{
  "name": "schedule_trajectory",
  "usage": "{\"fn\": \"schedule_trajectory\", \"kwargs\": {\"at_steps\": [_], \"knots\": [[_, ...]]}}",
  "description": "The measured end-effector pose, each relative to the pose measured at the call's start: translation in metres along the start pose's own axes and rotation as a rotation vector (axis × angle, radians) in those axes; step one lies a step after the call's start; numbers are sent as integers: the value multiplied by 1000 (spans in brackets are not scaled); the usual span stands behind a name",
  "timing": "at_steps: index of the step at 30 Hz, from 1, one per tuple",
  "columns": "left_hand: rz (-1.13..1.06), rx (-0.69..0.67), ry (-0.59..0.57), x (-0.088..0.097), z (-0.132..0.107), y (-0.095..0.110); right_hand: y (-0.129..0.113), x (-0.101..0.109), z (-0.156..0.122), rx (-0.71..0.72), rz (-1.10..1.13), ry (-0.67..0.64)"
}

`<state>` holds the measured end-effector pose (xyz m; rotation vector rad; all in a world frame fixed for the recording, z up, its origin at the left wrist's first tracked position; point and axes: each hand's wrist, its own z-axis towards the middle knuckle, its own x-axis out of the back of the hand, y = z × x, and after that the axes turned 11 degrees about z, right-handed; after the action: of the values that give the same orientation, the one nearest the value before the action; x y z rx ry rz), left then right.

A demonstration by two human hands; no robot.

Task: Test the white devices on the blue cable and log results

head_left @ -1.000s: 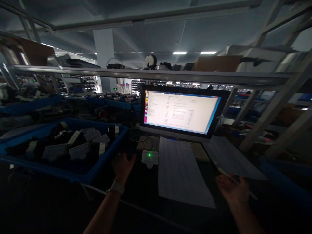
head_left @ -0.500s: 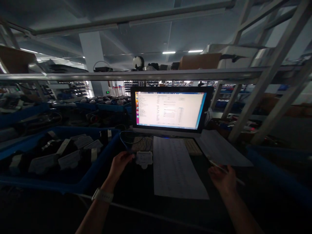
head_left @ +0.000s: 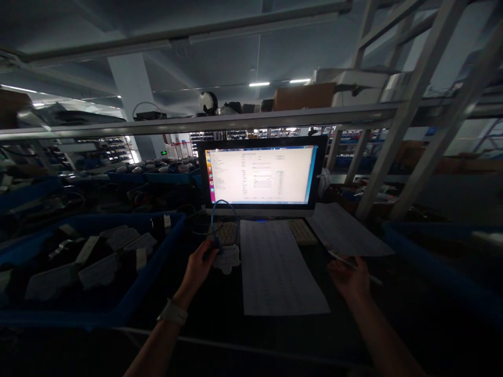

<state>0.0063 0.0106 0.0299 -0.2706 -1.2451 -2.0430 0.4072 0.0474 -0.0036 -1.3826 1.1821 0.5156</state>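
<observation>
My left hand [head_left: 200,262] pinches the end of a blue cable [head_left: 213,217], which arches up and loops back over the keyboard [head_left: 228,233]. Close by its fingertips lies a small pale plate with writing [head_left: 228,259], partly covered by the hand. Between my hands a long printed sheet [head_left: 281,277] lies across the keyboard and desk. My right hand [head_left: 351,277] is closed around a thin white pen [head_left: 371,276], just below a second sheet of paper [head_left: 346,230].
A lit monitor [head_left: 261,175] stands behind the keyboard. On the left, a blue bin [head_left: 129,309] holds several dark devices with white labels. Another blue bin [head_left: 396,230] sits at the right. Overhead runs a shelf [head_left: 220,121] carrying boxes, with slanted metal posts [head_left: 383,152] to the right.
My left hand has taken hold of the blue cable's end and raised it into a loop beside the pale plate. The view has shifted slightly right. My right hand still holds the pen.
</observation>
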Motion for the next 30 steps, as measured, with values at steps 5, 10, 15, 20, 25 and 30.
{"fn": "schedule_trajectory", "kwargs": {"at_steps": [5,10,15,20,25,30], "knots": [[-28,26,26,-4,-4,-4,0,3,1,9,-7,-67],[-29,21,24,-5,-6,-4,-1,-4,-3,23,-54,-90],[20,35,70,-8,-8,-9,2,-19,-15,108,-169,-34],[89,68,115,-12,-10,-26,-19,-17,-31,350,-432,-117],[136,37,141,-17,-12,-40,-85,3,-32,895,-898,-187],[89,-3,147,-20,-14,-43,-123,42,-16,974,-1177,-215]]}}
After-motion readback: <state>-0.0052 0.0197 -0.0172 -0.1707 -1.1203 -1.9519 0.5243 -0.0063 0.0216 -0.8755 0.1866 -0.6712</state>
